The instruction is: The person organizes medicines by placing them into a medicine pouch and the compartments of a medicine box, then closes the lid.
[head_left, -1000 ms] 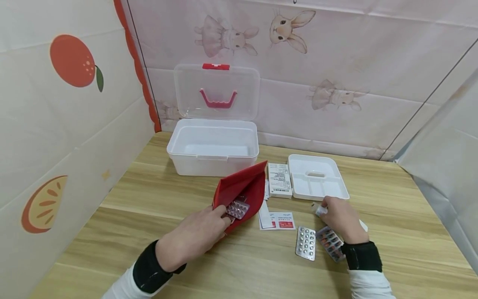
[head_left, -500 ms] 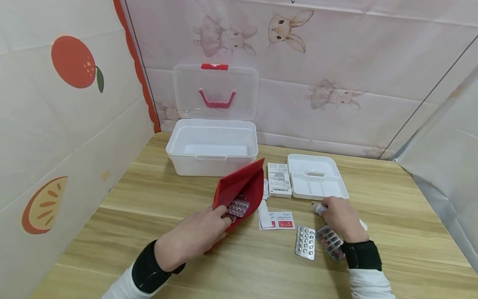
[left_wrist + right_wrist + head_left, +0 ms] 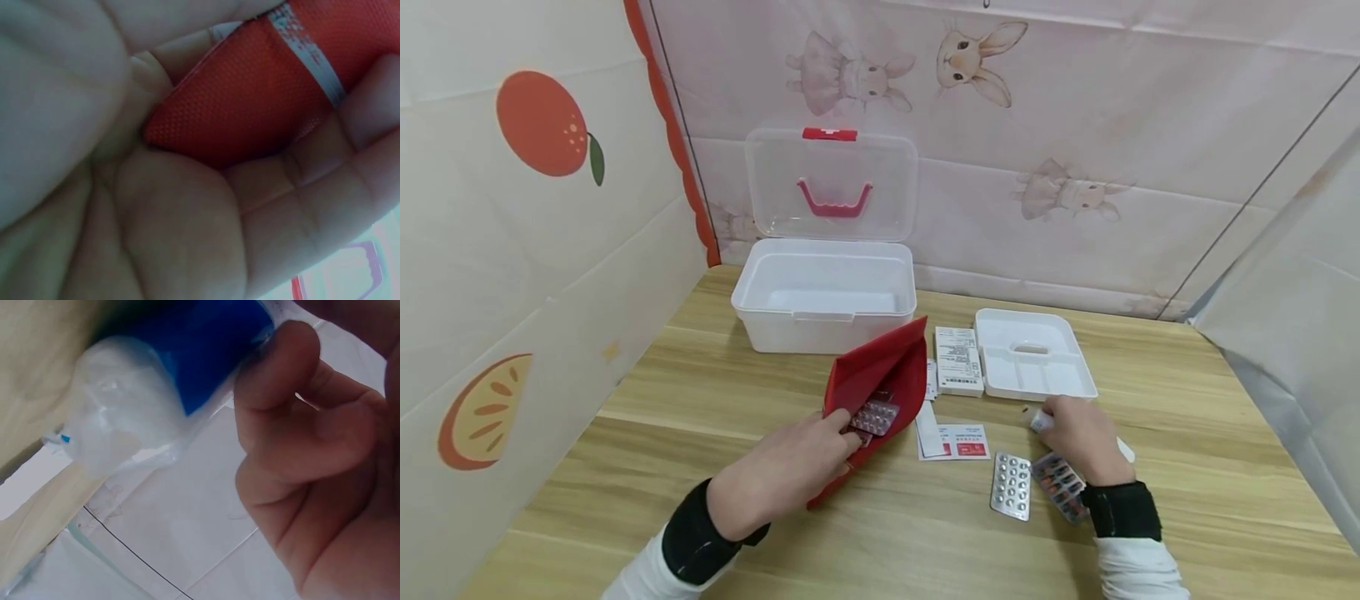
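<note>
My left hand (image 3: pixel 786 471) grips the lower left edge of a red fabric pouch (image 3: pixel 859 379), whose mouth gapes to the right. A blister pack of pills (image 3: pixel 878 418) shows inside it. The left wrist view has the pouch's red mesh cloth (image 3: pixel 225 100) with a pale stripe between my fingers. At the right, my right hand (image 3: pixel 1084 437) pinches a small packet (image 3: pixel 1042 420) low over the table. Up close it is a white roll in clear plastic (image 3: pixel 125 406) with a blue part. A blister pack of capsules (image 3: pixel 1058 485) lies partly under that wrist, beside a silver blister pack (image 3: pixel 1011 486).
An open white box (image 3: pixel 823 329) with a clear raised lid (image 3: pixel 831 179) stands at the back. Right of it are a printed carton (image 3: pixel 958 361) and a white compartment tray (image 3: pixel 1037 375). Red-and-white packets (image 3: pixel 964 442) lie between the hands. A white item (image 3: pixel 1125 451) peeks out past my right hand.
The pouch has tipped slightly left in my left hand, and more of its lower end shows. My right hand stays almost in place with the packet.
</note>
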Demonstrator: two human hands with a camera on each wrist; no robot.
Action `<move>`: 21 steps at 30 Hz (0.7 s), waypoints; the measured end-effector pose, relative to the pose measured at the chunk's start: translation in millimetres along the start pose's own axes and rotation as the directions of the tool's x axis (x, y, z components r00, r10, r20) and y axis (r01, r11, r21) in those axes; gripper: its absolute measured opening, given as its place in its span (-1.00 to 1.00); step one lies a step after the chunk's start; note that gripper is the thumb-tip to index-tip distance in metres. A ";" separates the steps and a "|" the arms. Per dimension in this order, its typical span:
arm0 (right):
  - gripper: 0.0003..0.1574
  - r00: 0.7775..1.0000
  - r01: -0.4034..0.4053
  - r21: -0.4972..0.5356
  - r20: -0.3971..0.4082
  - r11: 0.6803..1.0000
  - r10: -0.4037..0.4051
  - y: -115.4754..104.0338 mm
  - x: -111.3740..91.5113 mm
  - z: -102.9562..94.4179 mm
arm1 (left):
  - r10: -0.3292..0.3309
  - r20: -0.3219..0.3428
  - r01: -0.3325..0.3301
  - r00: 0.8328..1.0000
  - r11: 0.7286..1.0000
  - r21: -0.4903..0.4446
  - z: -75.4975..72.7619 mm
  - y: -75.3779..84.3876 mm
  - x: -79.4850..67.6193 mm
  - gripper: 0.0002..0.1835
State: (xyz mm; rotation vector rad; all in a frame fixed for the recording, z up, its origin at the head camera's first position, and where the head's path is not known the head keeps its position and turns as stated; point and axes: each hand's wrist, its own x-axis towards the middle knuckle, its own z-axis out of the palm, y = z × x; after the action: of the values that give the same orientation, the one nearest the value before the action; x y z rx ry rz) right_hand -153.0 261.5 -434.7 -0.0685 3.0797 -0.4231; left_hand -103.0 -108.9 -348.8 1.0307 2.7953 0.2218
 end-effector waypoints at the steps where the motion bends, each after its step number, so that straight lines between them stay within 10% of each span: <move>1: -0.87 1.000 0.004 -0.006 -0.001 1.000 -0.004 -0.1 0.4 0.3 | -0.002 0.001 0.002 1.000 1.000 -0.004 0.1 -0.6 0.0 -0.69; 21: -0.42 0.998 0.019 0.161 -0.068 0.987 -0.008 -24.3 -2.6 -17.0 | 0.010 -0.030 -0.010 1.000 1.000 -0.011 0.2 -3.8 -0.3 -0.69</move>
State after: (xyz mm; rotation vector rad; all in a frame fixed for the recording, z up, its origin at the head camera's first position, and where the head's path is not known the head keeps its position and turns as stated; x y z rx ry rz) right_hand -150.1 242.9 -411.7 -0.0723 3.0977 -0.6875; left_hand -105.2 -111.9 -349.7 1.0480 2.8125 0.2552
